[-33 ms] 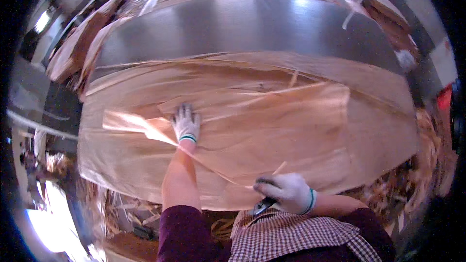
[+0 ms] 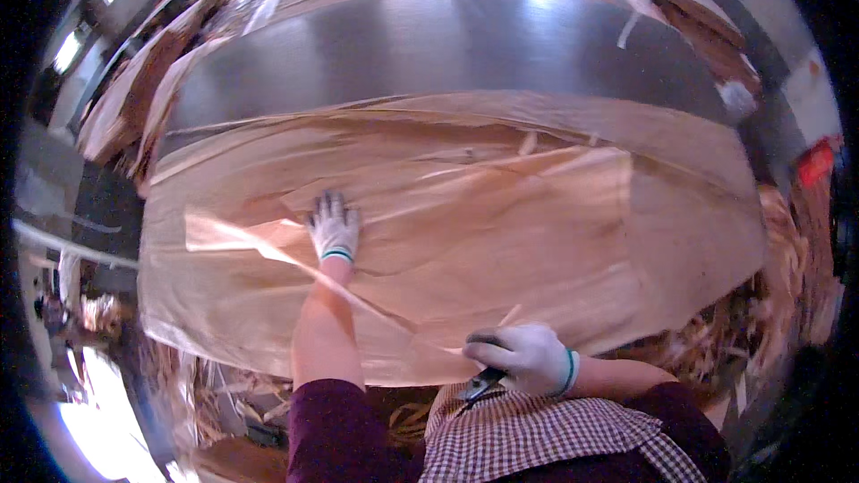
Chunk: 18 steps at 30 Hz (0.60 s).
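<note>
My left hand [image 2: 334, 226], in a white glove with dark fingertips, lies flat with fingers spread on a thin tan wood veneer sheet [image 2: 501, 233]. A narrow pale veneer strip [image 2: 286, 257] crosses over my left forearm and slants down toward my right hand [image 2: 528, 358]. That hand, gloved too, is closed around a dark-handled knife [image 2: 483, 382] at the sheet's near edge; the glove hides part of it. A thin sliver [image 2: 510, 314] sticks up behind the right fingers. Whether the strip's end is pinched there is hard to make out.
Beyond the veneer lies a smooth grey metal surface [image 2: 429, 45]. Veneer scraps [image 2: 716, 340] heap up at the near right, with more [image 2: 242, 398] below the left edge. Stacked veneer [image 2: 134, 89] stands at the far left. A checked apron [image 2: 537, 434] covers my front.
The view has shifted slightly, moving the scene a little left. The strip's near part beside my right hand has changed its curve. Both hands keep nearly the same places on the veneer.
</note>
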Each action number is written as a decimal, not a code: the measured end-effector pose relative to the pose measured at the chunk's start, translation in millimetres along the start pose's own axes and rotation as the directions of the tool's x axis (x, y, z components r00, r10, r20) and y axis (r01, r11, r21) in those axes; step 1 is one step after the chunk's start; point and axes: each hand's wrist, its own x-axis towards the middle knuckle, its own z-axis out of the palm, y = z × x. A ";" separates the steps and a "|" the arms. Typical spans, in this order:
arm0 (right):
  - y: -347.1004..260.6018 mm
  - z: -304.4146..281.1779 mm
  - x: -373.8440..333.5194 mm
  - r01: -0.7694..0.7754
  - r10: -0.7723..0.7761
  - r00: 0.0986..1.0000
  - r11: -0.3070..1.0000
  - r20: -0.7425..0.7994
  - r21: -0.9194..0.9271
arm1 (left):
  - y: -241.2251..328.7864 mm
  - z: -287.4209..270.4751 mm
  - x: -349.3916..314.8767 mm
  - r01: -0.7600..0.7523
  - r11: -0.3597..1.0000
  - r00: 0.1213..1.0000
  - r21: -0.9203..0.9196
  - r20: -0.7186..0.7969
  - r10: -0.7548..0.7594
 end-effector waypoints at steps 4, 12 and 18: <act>-10.5 32.1 -38.4 -0.077 0.062 0.991 0.989 0.117 0.124 | -50.0 -4.7 -10.0 -0.190 0.637 0.954 -0.747 -0.295 -0.061; 14.7 31.3 -83.8 -0.369 0.375 0.926 0.921 -0.031 0.127 | -9.1 -75.3 -255.2 -0.181 0.211 0.983 -0.961 -0.170 0.071; 75.8 39.3 -54.1 -0.420 0.415 0.884 0.907 -0.215 0.023 | -50.7 -4.2 -422.7 0.657 0.435 0.714 -0.615 0.693 -0.098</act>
